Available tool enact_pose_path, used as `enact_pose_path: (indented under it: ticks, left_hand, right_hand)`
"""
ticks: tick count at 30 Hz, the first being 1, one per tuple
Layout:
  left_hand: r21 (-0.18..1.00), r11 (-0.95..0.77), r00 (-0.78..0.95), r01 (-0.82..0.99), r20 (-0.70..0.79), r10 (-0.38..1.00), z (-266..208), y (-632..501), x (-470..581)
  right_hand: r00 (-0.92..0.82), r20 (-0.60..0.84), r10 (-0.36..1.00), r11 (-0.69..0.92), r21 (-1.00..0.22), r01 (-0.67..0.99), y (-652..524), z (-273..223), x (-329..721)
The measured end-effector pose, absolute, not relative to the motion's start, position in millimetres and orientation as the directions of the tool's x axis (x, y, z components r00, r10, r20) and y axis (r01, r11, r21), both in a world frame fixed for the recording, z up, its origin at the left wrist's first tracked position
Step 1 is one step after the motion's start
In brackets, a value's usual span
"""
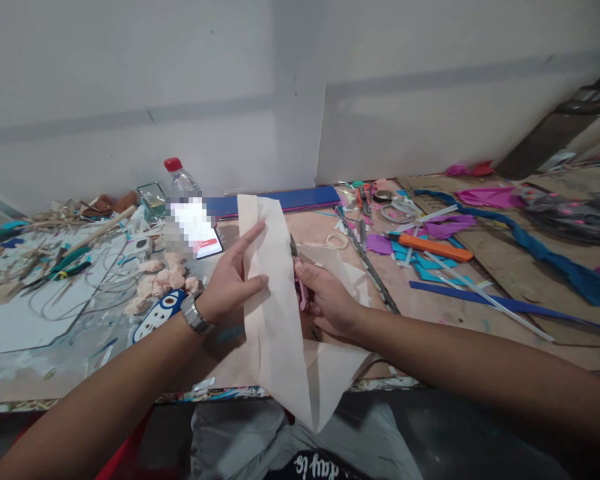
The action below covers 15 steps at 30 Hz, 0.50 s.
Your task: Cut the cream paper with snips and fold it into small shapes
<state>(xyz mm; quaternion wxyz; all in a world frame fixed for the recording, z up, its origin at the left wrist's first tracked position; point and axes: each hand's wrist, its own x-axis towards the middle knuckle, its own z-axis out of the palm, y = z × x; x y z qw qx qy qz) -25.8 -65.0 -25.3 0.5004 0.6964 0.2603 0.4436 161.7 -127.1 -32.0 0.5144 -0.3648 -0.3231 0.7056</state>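
Admittedly, my right grip point(333, 298) wraps pink-handled scissors point(303, 293), but I can't tell if my splayed left grip point(233, 272) pinches the paper point(279, 313), whose slack could snag the blades point(293, 246).

From mid-view, one left hand point(235, 273) is at eight o'clock, one right hand point(333, 297) at five, one pair of scissors point(302, 291) at six. One bottle point(181, 179) is at ten, one phone point(206, 244) at nine, one power strip point(155, 321) at eight, one orange cutter point(433, 247) at three.
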Motion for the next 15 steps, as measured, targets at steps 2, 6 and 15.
enact_pose_path:
  ticks: [2, 6, 15]
  left_hand:
    - [0.926, -0.37, 0.478, -0.072, 0.358, 0.802, -25.2, -65.4, -25.3]
    - [0.929, -0.356, 0.484, -0.095, 0.356, 0.8, -25.2, -66.7, -23.6]
    - [0.926, -0.368, 0.471, -0.085, 0.363, 0.804, -24.2, -67.6, -23.4]
  right_hand:
    - [-0.193, -0.189, 0.963, -0.261, -0.834, -0.486, -127.2, -30.8, 161.1]
    - [-0.185, -0.201, 0.962, -0.267, -0.836, -0.479, -127.7, -29.6, 160.4]
    - [-0.18, -0.194, 0.964, -0.259, -0.831, -0.492, -126.9, -28.9, 160.8]
